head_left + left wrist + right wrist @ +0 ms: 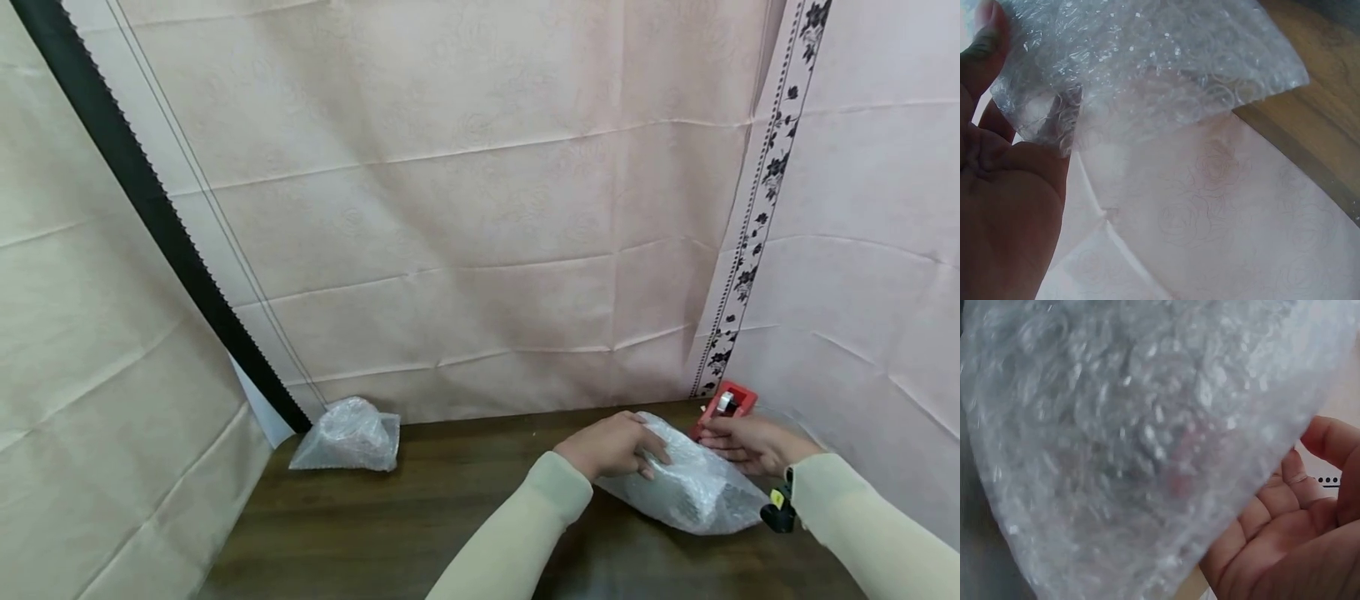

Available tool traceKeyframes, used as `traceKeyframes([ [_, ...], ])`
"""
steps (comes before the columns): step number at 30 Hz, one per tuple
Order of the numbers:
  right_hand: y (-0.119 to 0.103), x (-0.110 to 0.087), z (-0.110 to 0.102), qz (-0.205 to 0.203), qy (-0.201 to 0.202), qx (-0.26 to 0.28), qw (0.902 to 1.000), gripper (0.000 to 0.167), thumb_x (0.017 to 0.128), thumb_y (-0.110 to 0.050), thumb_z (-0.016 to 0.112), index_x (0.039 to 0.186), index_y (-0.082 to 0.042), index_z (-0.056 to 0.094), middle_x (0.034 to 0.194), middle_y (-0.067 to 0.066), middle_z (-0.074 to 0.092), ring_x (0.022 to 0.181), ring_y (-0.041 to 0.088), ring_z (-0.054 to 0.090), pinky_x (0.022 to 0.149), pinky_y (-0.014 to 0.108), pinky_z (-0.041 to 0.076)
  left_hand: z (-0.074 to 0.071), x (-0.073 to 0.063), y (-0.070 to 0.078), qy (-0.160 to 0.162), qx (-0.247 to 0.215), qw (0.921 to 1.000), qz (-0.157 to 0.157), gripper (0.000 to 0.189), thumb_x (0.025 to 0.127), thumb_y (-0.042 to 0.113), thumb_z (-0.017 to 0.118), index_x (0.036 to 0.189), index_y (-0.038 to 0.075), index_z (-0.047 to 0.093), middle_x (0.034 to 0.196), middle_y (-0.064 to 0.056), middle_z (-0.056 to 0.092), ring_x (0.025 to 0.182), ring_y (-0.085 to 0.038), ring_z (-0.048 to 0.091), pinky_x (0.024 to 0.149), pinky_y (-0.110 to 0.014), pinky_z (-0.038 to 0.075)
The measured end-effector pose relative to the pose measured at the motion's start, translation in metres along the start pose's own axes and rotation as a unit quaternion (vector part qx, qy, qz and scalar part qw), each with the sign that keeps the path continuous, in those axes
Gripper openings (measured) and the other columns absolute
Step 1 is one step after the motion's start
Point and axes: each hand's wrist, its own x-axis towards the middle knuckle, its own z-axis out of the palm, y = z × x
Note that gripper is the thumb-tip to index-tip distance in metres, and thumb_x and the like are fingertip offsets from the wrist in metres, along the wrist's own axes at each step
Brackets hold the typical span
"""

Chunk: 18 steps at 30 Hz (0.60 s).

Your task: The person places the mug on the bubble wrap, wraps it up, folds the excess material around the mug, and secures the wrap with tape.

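Note:
In the head view my left hand grips the upper left part of a bubble-wrap bundle, held over the table at the right. The left wrist view shows the thumb and fingers on either side of the bubble wrap. Beyond the bundle, my right hand holds a red tape dispenser with a roll of clear tape. In the right wrist view the bubble wrap covers most of the picture, beside the right hand. What lies inside the bundle cannot be made out.
Another bubble-wrapped bundle sits at the back left of the brown wooden table. Pale cloth hangs behind the table, with further cloth on both sides. A black wrist device is on the right wrist.

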Motion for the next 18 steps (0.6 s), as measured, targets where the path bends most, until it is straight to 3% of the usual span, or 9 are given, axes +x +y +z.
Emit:
traceKeyframes([
  [7, 0.0014, 0.0057, -0.0016, -0.008, -0.012, -0.026, 0.9996, 0.047, 0.123, -0.037, 0.046, 0.100, -0.023, 0.085, 0.094, -0.011, 0.081, 0.090, 0.006, 0.076, 0.084, 0.029, 0.064, -0.0033, 0.0009, 0.0008, 0.002, 0.012, 0.9998, -0.016, 0.034, 0.097, 0.031, 0.089, 0.131, 0.035, 0.087, 0.141, 0.026, 0.078, 0.140, 0.007, 0.062, 0.121, -0.005, 0.038],
  [12, 0.0029, 0.0092, 0.0014, -0.006, -0.013, -0.059, 0.9981, 0.039, 0.120, -0.029, 0.051, 0.099, -0.022, 0.084, 0.090, -0.008, 0.079, 0.087, 0.008, 0.074, 0.083, 0.030, 0.064, -0.0020, -0.0005, 0.0016, -0.004, 0.009, 0.9995, -0.030, 0.033, 0.098, 0.031, 0.089, 0.131, 0.036, 0.087, 0.140, 0.027, 0.078, 0.144, 0.006, 0.060, 0.127, -0.008, 0.034],
  [18, 0.0041, 0.0096, 0.0074, 0.004, 0.013, -0.070, 0.9975, 0.047, 0.121, -0.029, 0.046, 0.095, -0.020, 0.084, 0.088, -0.007, 0.078, 0.085, 0.009, 0.073, 0.082, 0.031, 0.062, -0.0028, -0.0010, 0.0037, -0.013, 0.021, 0.9992, -0.031, 0.032, 0.100, 0.032, 0.088, 0.131, 0.038, 0.086, 0.132, 0.030, 0.080, 0.146, 0.004, 0.059, 0.126, -0.007, 0.034],
])
